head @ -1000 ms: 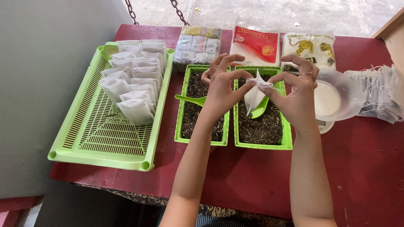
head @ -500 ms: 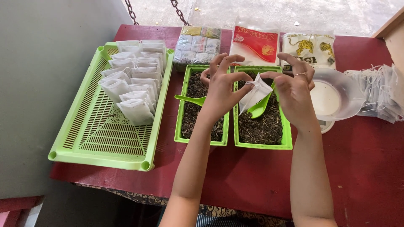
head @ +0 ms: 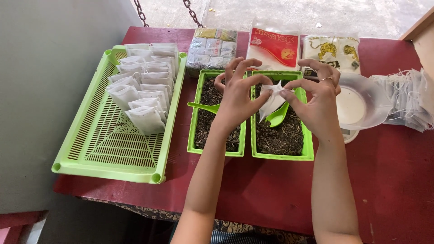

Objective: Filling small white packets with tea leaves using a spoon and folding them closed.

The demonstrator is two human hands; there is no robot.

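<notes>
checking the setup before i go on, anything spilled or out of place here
Nothing stands out. The filled white sachets stand in rows in the green tray, the dark loose leaves stay inside both green tubs, and both hands hold one white sachet over them.

A small home tea-packing spot, out by a concrete yard

I work at a red table crowded with green trays of loose tea, a slotted basket of filled white sachets, sealed packets and a scale bowl.
</notes>
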